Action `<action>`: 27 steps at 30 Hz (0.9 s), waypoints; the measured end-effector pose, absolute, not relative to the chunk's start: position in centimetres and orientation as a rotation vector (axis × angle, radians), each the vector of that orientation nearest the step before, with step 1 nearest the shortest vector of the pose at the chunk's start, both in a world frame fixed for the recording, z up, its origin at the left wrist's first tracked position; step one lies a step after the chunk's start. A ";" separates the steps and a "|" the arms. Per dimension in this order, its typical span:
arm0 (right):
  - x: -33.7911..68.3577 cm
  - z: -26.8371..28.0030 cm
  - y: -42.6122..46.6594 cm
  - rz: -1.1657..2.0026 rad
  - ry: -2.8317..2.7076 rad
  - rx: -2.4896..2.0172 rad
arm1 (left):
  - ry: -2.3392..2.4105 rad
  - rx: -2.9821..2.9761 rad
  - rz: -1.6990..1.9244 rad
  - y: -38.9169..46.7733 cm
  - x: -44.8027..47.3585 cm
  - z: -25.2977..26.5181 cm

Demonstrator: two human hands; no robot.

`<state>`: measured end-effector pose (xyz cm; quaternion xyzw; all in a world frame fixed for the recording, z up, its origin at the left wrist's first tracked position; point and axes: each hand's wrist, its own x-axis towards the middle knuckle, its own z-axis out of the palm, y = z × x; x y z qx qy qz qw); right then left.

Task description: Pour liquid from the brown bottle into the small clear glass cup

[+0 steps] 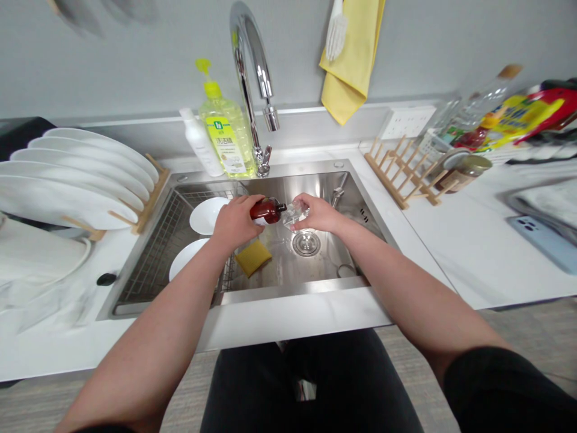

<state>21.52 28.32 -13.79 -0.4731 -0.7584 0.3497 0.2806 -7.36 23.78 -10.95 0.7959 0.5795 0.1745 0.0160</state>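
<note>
Over the sink (pixel 252 296), my left hand (pixel 238 224) is wrapped round a dark reddish-brown bottle (pixel 265 211). The bottle is tipped onto its side, its black neck pointing right. Facing it, my right hand (pixel 313 212) grips a small clear container (pixel 295 214), its exact kind hard to make out. The bottle's neck is close to the container's left side; I cannot tell whether they touch. Below my left hand, a yellow sponge (pixel 253 258) lies on the sink floor. Two white dishes, one a round dish (pixel 206 216), sit in the wire rack on the left, partly behind my left arm.
A chrome faucet (pixel 250 78) rises behind the sink, beside a yellow-green dish soap bottle (pixel 228 141) and a white bottle (pixel 198 141). White plates (pixel 67 186) stand in a rack at left. To the right are a wooden rack (pixel 401 171), a jar (pixel 469 171) and a phone (pixel 543 240).
</note>
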 end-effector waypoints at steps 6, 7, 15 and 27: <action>21.5 -14.0 28.4 0.935 -2.039 -1.264 | 1.801 2.468 0.527 23.7 -7.3 -10.7; 21.5 -14.0 28.4 0.930 -2.043 -1.265 | 1.801 2.467 0.525 23.7 -7.3 -10.7; 21.5 -13.9 28.3 0.942 -2.040 -1.257 | 1.819 2.468 0.513 23.5 -7.2 -10.6; 21.3 -13.6 28.1 0.926 -2.052 -1.287 | 1.848 2.475 0.499 23.5 -7.2 -10.6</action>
